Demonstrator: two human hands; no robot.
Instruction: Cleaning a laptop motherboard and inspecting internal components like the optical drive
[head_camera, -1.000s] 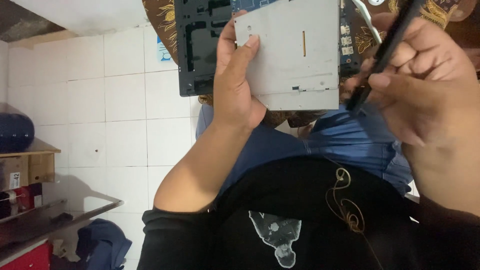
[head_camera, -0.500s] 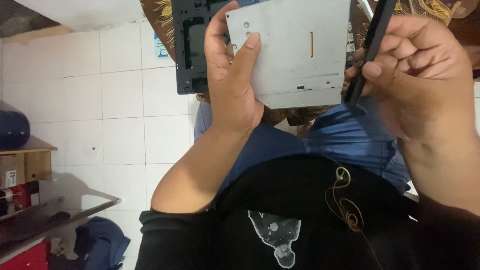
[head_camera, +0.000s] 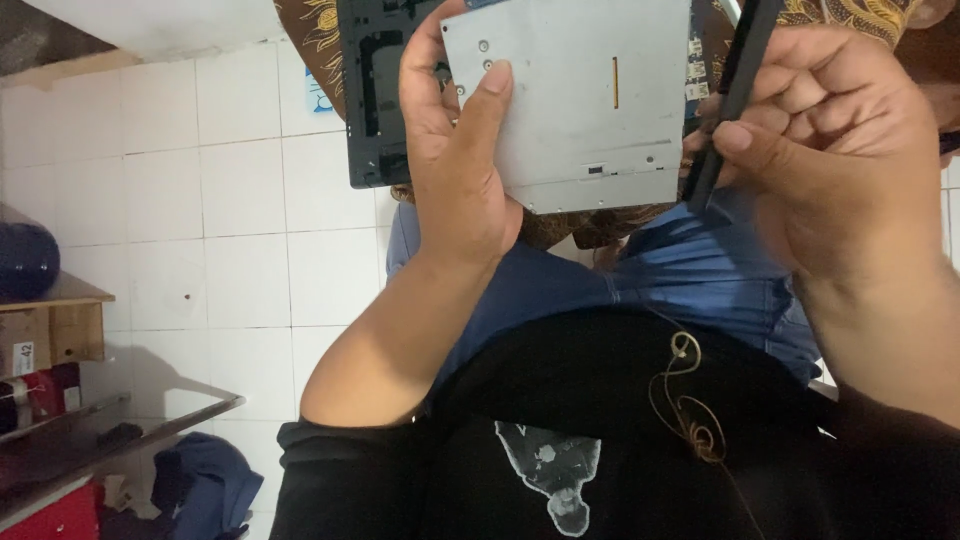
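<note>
Drive casing (head_camera: 590, 100) top cut off, tool (head_camera: 735, 90) too

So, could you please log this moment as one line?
left hand: holds grey metal drive | right hand: grips black tool at drive's edge | dark chassis behind

Single head-worn view, steeply downward, close over lap.

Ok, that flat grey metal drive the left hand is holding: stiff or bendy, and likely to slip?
Probably stiff: the grey metal drive stays flat though the left hand holds only one edge. Its thin casing suggests it is fairly light. The smooth bare metal could slide, so the thumb pressed across the face looks sensible. The right hand holds a dark tool beside it.
</note>
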